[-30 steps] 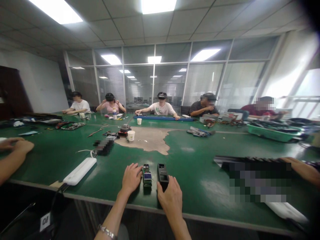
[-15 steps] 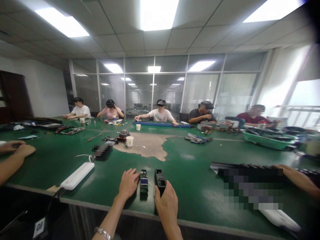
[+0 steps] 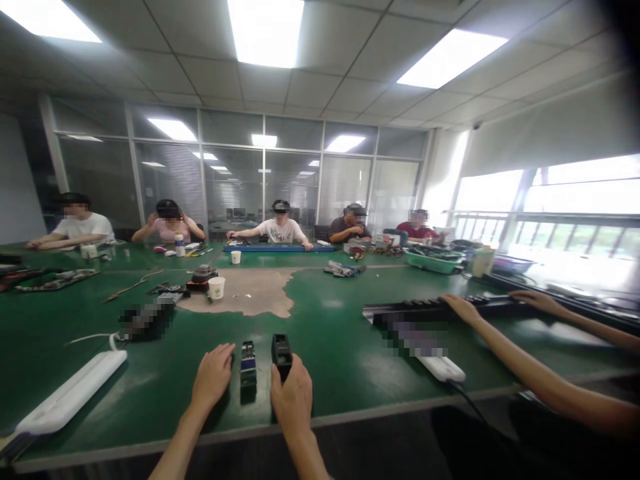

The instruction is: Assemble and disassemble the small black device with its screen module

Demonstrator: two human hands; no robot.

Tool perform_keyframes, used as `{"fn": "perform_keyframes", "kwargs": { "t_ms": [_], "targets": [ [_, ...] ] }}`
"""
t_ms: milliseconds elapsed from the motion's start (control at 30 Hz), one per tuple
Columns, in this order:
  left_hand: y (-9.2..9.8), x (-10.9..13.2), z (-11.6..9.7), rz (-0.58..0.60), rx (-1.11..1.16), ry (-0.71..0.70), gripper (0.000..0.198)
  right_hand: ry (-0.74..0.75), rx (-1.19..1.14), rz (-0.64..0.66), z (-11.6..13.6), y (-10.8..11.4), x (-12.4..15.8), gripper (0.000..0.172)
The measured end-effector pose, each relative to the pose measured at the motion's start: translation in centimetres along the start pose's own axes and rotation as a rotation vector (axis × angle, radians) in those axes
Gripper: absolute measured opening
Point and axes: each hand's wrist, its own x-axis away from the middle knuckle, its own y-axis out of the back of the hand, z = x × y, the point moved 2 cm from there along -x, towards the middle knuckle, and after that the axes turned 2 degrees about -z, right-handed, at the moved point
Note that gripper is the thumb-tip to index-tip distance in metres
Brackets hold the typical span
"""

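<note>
My right hand [image 3: 295,397] grips the near end of a long black plastic housing [image 3: 281,350], with hollow compartments facing up. To its left, a narrow green circuit board module [image 3: 248,380] with a bluish part on top lies lengthwise on the table. My left hand [image 3: 213,375] rests on the green tabletop [image 3: 345,393] just left of the module, fingers stretched forward and loosely side by side. A small gap shows between those fingertips and the module. Nothing is visible in the left hand.
A white power strip [image 3: 75,393] lies at the left; another [image 3: 440,365] lies at the right. A co-worker's arms [image 3: 520,360] reach over a long black bar [image 3: 420,308]. A paper cup [image 3: 217,288] stands on the brown patch [image 3: 260,293]. People sit across the table.
The view has turned right, shifting everything leftward. My left hand has drawn slightly away from the module. My right hand stays on the housing, whose far end looks raised. The right-hand co-worker's arms show more.
</note>
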Motion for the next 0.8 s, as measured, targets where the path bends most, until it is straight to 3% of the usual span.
{"fn": "perform_keyframes", "kwargs": {
  "t_ms": [133,367,633,800],
  "targets": [
    [-0.2,-0.3,0.4,-0.036,0.074,0.023,0.039,-0.033,-0.022,0.024,0.6,0.7,-0.3,0.041],
    [2.1,0.2,-0.8,-0.169,0.230,0.099,0.040,-0.110,-0.064,0.126,1.1,1.2,-0.7,0.046],
    [2.4,0.4,-1.3,-0.129,0.251,0.079,0.039,-0.161,-0.128,0.139,1.6,2.0,-1.2,0.051],
    [2.1,0.4,-1.1,-0.127,0.255,0.080,0.040,-0.158,-0.193,0.132,4.2,2.5,-1.9,0.050]
  ]
}}
